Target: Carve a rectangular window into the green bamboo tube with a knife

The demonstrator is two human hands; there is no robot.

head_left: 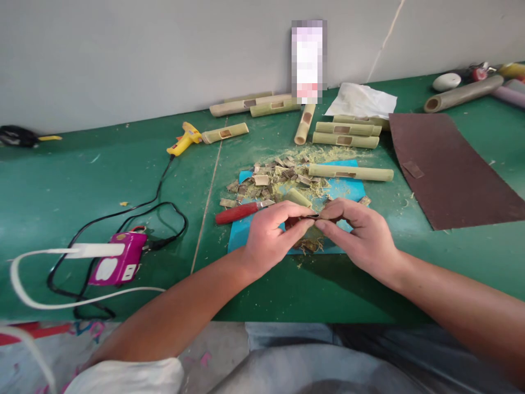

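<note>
Thumb and fingers of both hands meet over the blue sheet (pixel 240 238), pinching one small, thin, dark piece (pixel 313 216). My left hand (pixel 268 230) grips its left end and my right hand (pixel 363 232) its right end; the fingers cover most of it, so its kind is unclear. Just left of my left hand lies a knife with a red handle (pixel 235 213). Beyond the fingers are a short green bamboo piece (pixel 298 198), a heap of bamboo chips (pixel 261 180) and shavings. A notched bamboo tube (pixel 365 173) rests across the sheet's far right part.
Several notched bamboo tubes (pixel 346 140) lie toward the wall, some beneath white paper (pixel 361 101). Brown sandpaper (pixel 455 175) is at right. A yellow glue gun (pixel 184 140) trails its black cord to a purple power adapter (pixel 118 260) at left. A tape measure (pixel 18 137) sits far left.
</note>
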